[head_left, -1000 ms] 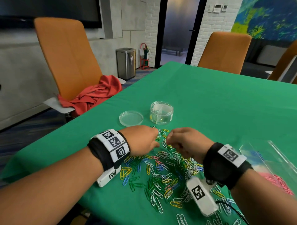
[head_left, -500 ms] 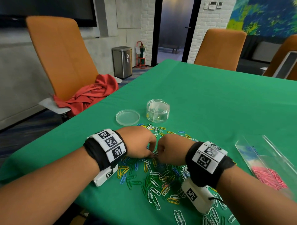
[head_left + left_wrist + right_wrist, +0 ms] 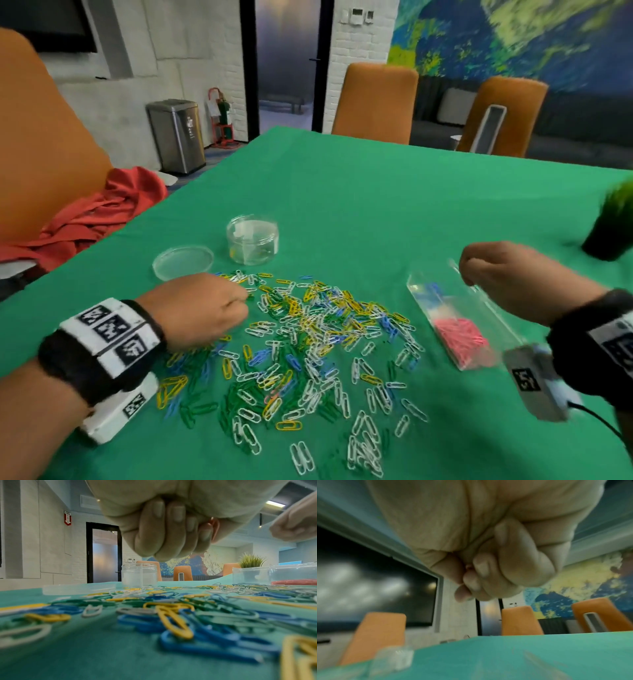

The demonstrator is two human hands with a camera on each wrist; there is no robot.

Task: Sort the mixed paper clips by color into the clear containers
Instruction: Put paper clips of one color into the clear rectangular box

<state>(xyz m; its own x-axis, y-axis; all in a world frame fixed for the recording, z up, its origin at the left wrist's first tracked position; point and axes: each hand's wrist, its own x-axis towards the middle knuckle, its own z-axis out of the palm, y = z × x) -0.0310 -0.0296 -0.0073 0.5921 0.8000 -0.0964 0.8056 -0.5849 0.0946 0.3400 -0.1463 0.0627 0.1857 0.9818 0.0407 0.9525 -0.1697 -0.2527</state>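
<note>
Here, your left hand (image 3: 202,310) is curled at the near-left edge of the mixed heap of coloured paper clips (image 3: 318,342) on the green tabletop (image 3: 376,205), its grip pinching a pink paper clip (image 3: 215,526) standing roughly upright. Your right hand (image 3: 513,277) hovers above the clear rectangular plastic box (image 3: 459,329), whose long axis runs away from you; its grip is closed on something pink, barely visible.

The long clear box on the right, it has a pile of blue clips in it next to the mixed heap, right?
Not blue. The clips piled in the long clear box are pink, as the head view shows. It does lie to the right of the mixed heap.
</note>
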